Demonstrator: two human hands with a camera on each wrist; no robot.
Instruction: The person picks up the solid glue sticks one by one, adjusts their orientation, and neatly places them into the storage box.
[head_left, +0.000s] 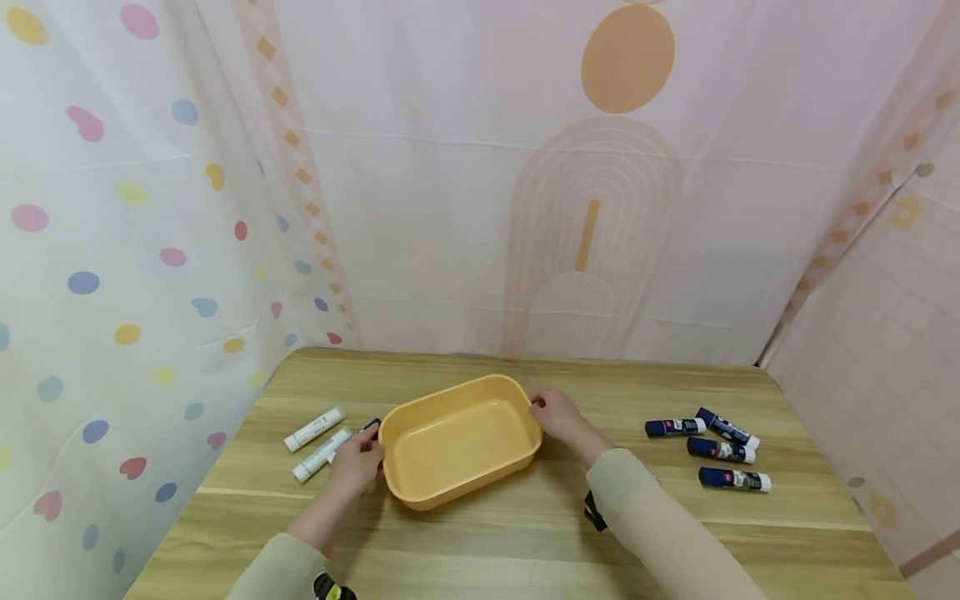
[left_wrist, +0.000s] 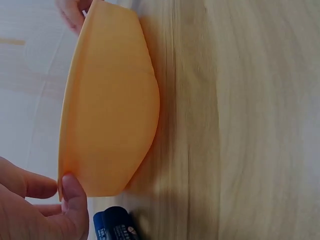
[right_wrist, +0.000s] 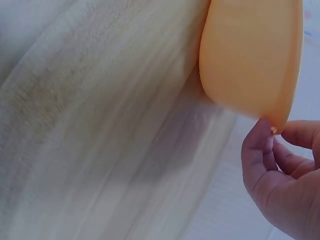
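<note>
A yellow-orange plastic basin [head_left: 459, 442], rectangular with rounded corners and nothing in it, sits in the middle of the wooden table between both hands. My left hand [head_left: 356, 463] pinches its left rim; in the left wrist view the thumb [left_wrist: 73, 189] presses the outer wall. On the opposite end, my right hand [head_left: 564, 421] pinches the right rim between thumb and fingers, as the right wrist view shows at the basin's corner [right_wrist: 250, 60]. Just beyond the left hand lie white glue sticks [head_left: 315, 428] and a dark blue one [head_left: 372, 425], partly hidden by that hand.
Several dark blue glue sticks with white ends [head_left: 722, 450] lie in a loose group on the table's right side. The wooden tabletop [head_left: 480, 550] ends at a patterned curtain [head_left: 420, 250] behind, with more curtain at left and right.
</note>
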